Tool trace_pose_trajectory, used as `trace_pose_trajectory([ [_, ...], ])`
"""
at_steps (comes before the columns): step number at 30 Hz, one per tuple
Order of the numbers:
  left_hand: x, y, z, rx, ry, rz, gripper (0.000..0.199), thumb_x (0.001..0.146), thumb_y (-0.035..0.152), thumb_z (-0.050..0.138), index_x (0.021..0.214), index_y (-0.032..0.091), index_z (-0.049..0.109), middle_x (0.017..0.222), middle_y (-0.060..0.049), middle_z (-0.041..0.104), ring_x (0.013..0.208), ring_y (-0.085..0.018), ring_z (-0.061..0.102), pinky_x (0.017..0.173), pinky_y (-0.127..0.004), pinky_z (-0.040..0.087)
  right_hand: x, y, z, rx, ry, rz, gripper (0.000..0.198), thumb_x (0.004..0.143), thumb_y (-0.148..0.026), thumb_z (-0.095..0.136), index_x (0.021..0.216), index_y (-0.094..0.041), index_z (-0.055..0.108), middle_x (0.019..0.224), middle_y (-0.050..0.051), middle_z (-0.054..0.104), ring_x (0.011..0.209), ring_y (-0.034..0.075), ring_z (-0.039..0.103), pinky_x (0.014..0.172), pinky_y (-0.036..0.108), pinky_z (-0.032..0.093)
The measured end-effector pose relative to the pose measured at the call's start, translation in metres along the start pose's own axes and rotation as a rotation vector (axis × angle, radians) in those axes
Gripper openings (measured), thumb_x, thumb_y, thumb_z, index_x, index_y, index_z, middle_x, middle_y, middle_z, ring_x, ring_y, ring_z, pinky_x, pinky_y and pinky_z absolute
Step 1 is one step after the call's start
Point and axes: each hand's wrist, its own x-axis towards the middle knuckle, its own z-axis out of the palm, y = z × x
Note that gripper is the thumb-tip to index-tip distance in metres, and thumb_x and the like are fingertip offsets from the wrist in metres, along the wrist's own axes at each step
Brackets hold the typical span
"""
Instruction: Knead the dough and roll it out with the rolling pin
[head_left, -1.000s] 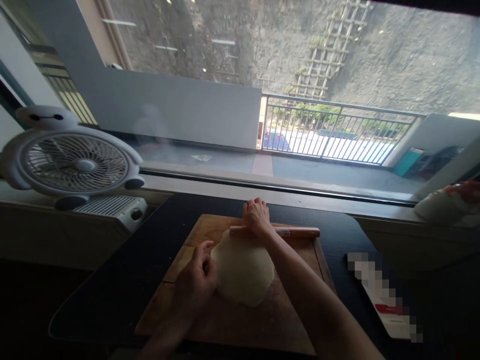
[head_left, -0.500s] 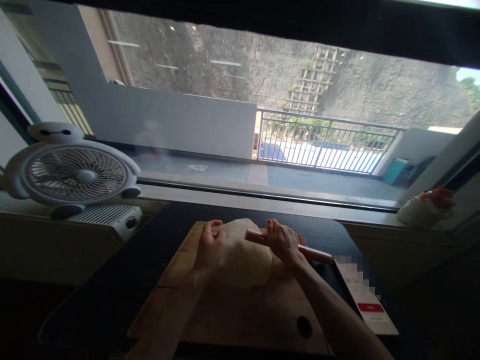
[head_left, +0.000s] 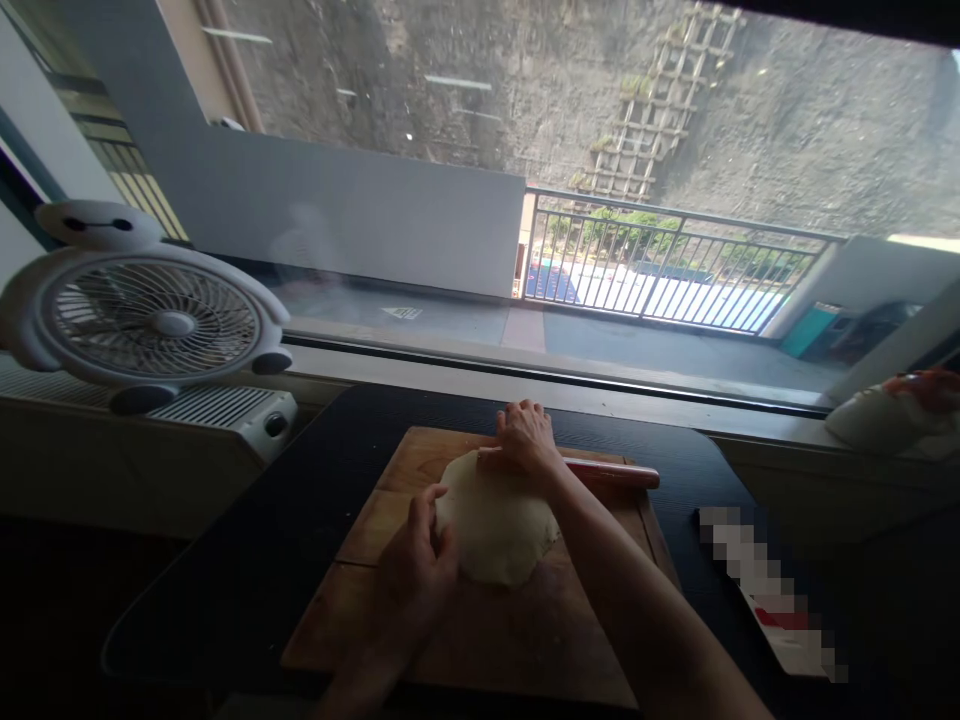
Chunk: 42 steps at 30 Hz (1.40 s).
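Observation:
A flat, pale, rounded sheet of dough [head_left: 495, 535] lies on a wooden cutting board [head_left: 480, 650]. Across its far edge rests a reddish-brown rolling pin [head_left: 619, 474], whose right end reaches past the dough over the board. My right hand [head_left: 526, 438] grips the pin near its left end, fingers over the top. At the dough's left edge is my left hand [head_left: 424, 545], its fingers curved and its thumb apart from them. The fingertips appear to touch the dough's rim. My right forearm hides part of the pin and the dough's right side.
The board lies on a dark table [head_left: 247, 560]. A phone-like slab [head_left: 780, 610], partly pixelated, is at the right. A white fan [head_left: 172, 323] stands on a heater at the left. A window sill [head_left: 585, 392] and a white pot-like object [head_left: 870, 420] are beyond.
My right hand and the rolling pin have moved toward the dough's far edge, and the pin lies more level. My left hand has come nearer along the left edge, its fingers loosened. The view has shifted.

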Motion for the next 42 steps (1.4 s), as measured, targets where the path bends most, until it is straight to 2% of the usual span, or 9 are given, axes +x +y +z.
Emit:
trace_pose_trajectory([
  [3, -0.001, -0.003, 0.000, -0.076, 0.003, 0.006, 0.041, 0.084, 0.030, 0.047, 0.124, 0.026, 0.038, 0.097, -0.002, 0.068, 0.083, -0.018, 0.067, 0.069, -0.027, 0.051, -0.023, -0.002, 0.005, 0.014, 0.001, -0.097, 0.037, 0.095, -0.042, 0.030, 0.110, -0.023, 0.058, 0.120, 0.008, 0.054, 0.115, 0.023, 0.043, 0.093, 0.038, 0.034],
  [7, 0.000, -0.007, 0.002, -0.108, 0.035, 0.011, 0.043, 0.081, 0.032, 0.048, 0.123, 0.025, 0.041, 0.087, 0.000, 0.069, 0.075, -0.017, 0.067, 0.065, -0.026, 0.051, -0.061, -0.007, 0.013, -0.008, 0.095, -0.179, 0.037, 0.095, -0.043, 0.031, 0.111, -0.025, 0.058, 0.132, 0.007, 0.046, 0.131, 0.025, 0.026, 0.105, 0.043, 0.019],
  [11, 0.003, -0.006, 0.003, -0.121, 0.026, -0.008, 0.042, 0.080, 0.036, 0.049, 0.121, 0.025, 0.044, 0.074, 0.003, 0.067, 0.069, -0.017, 0.066, 0.060, -0.024, 0.050, -0.023, -0.008, 0.014, -0.003, 0.066, -0.081, 0.039, 0.094, -0.044, 0.030, 0.106, -0.023, 0.060, 0.125, 0.010, 0.050, 0.126, 0.026, 0.032, 0.102, 0.045, 0.022],
  [15, 0.004, -0.010, 0.004, -0.125, 0.017, -0.009, 0.046, 0.080, 0.041, 0.050, 0.123, 0.026, 0.043, 0.083, 0.001, 0.069, 0.073, -0.018, 0.067, 0.061, -0.025, 0.051, 0.012, -0.003, 0.011, 0.030, -0.020, 0.020, 0.044, 0.094, -0.047, 0.029, 0.110, -0.018, 0.058, 0.121, 0.014, 0.051, 0.119, 0.027, 0.039, 0.096, 0.046, 0.030],
  [22, 0.005, -0.024, 0.010, -0.176, 0.019, -0.024, 0.049, 0.078, 0.042, 0.052, 0.124, 0.028, 0.043, 0.099, -0.002, 0.070, 0.084, -0.021, 0.068, 0.068, -0.027, 0.054, -0.055, -0.005, 0.014, 0.043, -0.006, -0.259, 0.047, 0.095, -0.053, 0.022, 0.115, -0.027, 0.055, 0.134, 0.005, 0.044, 0.133, 0.025, 0.023, 0.105, 0.046, 0.022],
  [26, 0.007, -0.030, 0.013, -0.214, -0.011, -0.039, 0.051, 0.078, 0.042, 0.053, 0.126, 0.028, 0.042, 0.111, -0.004, 0.066, 0.096, -0.022, 0.065, 0.075, -0.028, 0.054, -0.017, -0.002, 0.014, 0.014, 0.003, -0.181, 0.046, 0.094, -0.053, 0.023, 0.108, -0.026, 0.058, 0.129, 0.007, 0.047, 0.131, 0.025, 0.025, 0.103, 0.048, 0.024],
  [30, 0.004, -0.020, 0.010, -0.247, 0.033, -0.038, 0.049, 0.079, 0.043, 0.051, 0.124, 0.026, 0.044, 0.103, -0.004, 0.069, 0.097, -0.022, 0.065, 0.078, -0.030, 0.053, 0.015, -0.002, 0.010, 0.004, -0.119, -0.096, 0.044, 0.095, -0.050, 0.024, 0.113, -0.025, 0.055, 0.127, 0.010, 0.048, 0.124, 0.027, 0.034, 0.097, 0.050, 0.030],
  [37, -0.001, -0.002, 0.003, -0.340, 0.031, -0.059, 0.043, 0.080, 0.036, 0.048, 0.122, 0.025, 0.044, 0.095, -0.001, 0.070, 0.087, -0.018, 0.066, 0.072, -0.025, 0.053, -0.058, -0.011, 0.012, 0.022, -0.051, -0.294, 0.041, 0.096, -0.049, 0.024, 0.122, -0.030, 0.050, 0.134, 0.004, 0.044, 0.134, 0.025, 0.020, 0.106, 0.046, 0.020],
  [42, 0.000, -0.003, 0.003, -0.314, 0.023, -0.075, 0.043, 0.080, 0.035, 0.049, 0.122, 0.026, 0.043, 0.092, 0.000, 0.069, 0.077, -0.016, 0.066, 0.072, -0.026, 0.052, 0.005, -0.008, 0.011, -0.060, -0.100, -0.174, 0.041, 0.095, -0.049, 0.028, 0.118, -0.026, 0.054, 0.130, 0.010, 0.046, 0.132, 0.029, 0.023, 0.101, 0.052, 0.023],
])
